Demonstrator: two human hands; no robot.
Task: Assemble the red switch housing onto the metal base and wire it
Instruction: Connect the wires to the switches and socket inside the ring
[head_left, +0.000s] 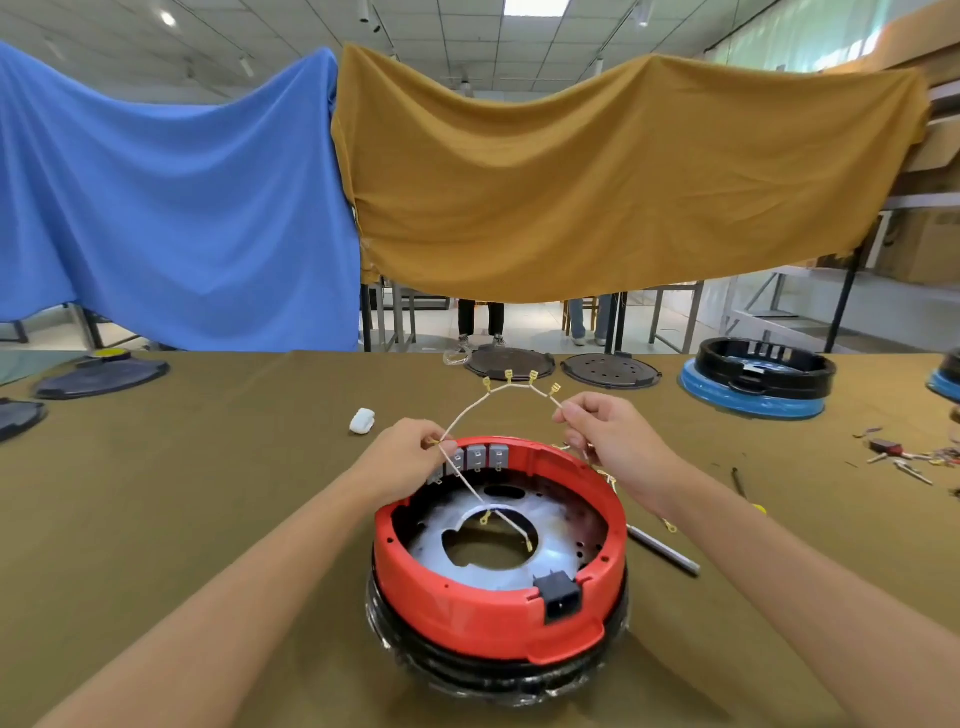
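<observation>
Across the whole foreground, a broad table covered in olive-brown cloth (182, 493) carries the work; behind it hang a blue cloth (156, 208) and a mustard cloth (597, 182), apparently as screens. Near the table's front edge, centred, the round red plastic switch housing (467, 618) sits seated on the black-rimmed metal base (498, 680), open side up, so its interior and the silvery metal plate (550, 551) are reachable from above. At the far inner wall, a row of grey switch blocks (485, 457) faces inward, presumably the destination of the terminals; a black socket (561, 597) occupies the near rim. Far right, a black ring on a blue base (753, 384) and dark round plates (610, 370) wait as other units. A grey metal rod (665, 551) lies just right of the housing.

Above the far rim, the left hand (410, 457) and right hand (608, 436) each pinch the cream braided wire harness (467, 410), fingers curled onto it, stretching it into an arch so its brass spade terminals (519, 375) hang apart and untangled. One tail droops into the housing. Judged stage: housing mounted, wiring not yet connected.
</observation>
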